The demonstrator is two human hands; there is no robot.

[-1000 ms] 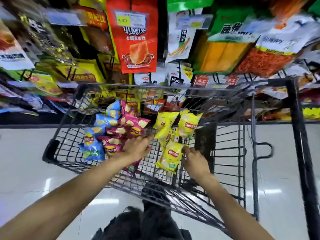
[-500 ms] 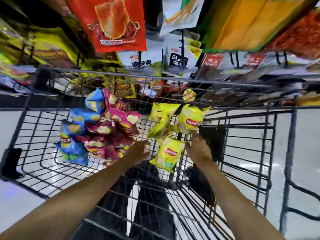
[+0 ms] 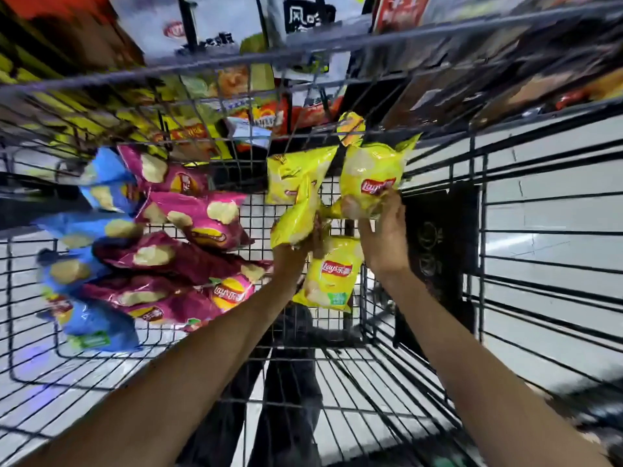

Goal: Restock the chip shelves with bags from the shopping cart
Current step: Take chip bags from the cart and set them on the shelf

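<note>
two yellow bags come out of the shopping cart (image 3: 438, 35), my left hand (image 3: 291, 256) gripping one (image 3: 296, 217), my right hand (image 3: 386, 237) another (image 3: 371, 183) (next, the shelves).

We see bright, even light with glare on the pale floor (image 3: 539, 183); motion blur smears the blue bags (image 3: 94, 237), and wide-angle distortion bends the cart wires (image 3: 236, 62).

The dark wire-mesh metal shopping cart (image 3: 421, 375) looks matt, its thin rods smooth. Inside it, the yellow chip bags (image 3: 371, 183), magenta chip bags (image 3: 202, 217) and blue chip bags (image 3: 101, 183) are glossy plastic film — crinkled, catching highlights.
</note>
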